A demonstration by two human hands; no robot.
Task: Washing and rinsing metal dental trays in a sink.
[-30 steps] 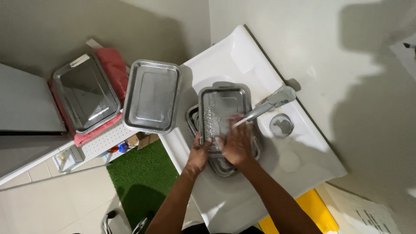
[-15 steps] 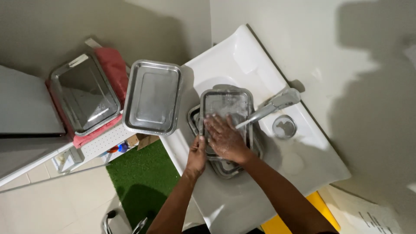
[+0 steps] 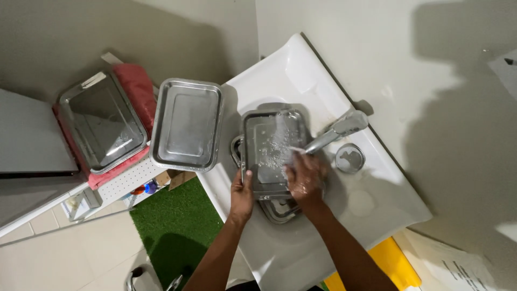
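Note:
A rectangular steel tray (image 3: pixel 269 145) lies in the white sink (image 3: pixel 301 70) under running water from the chrome tap (image 3: pixel 336 132). My left hand (image 3: pixel 240 196) grips the tray's near left rim. My right hand (image 3: pixel 304 180) rests wet on the tray's near right corner, fingers spread over the metal. Another steel piece (image 3: pixel 277 209) lies under the tray, mostly hidden.
A second steel tray (image 3: pixel 187 124) rests on the sink's left edge. A third tray (image 3: pixel 101 121) lies on a red cloth (image 3: pixel 137 86) on a white shelf at the left. A round metal cup (image 3: pixel 350 158) stands by the tap. Green mat (image 3: pixel 172 226) and a yellow object (image 3: pixel 385 267) below.
My right hand has slid from the tray's middle back toward its near right corner. Water now splashes on the bare tray surface. My left hand has stayed on the rim.

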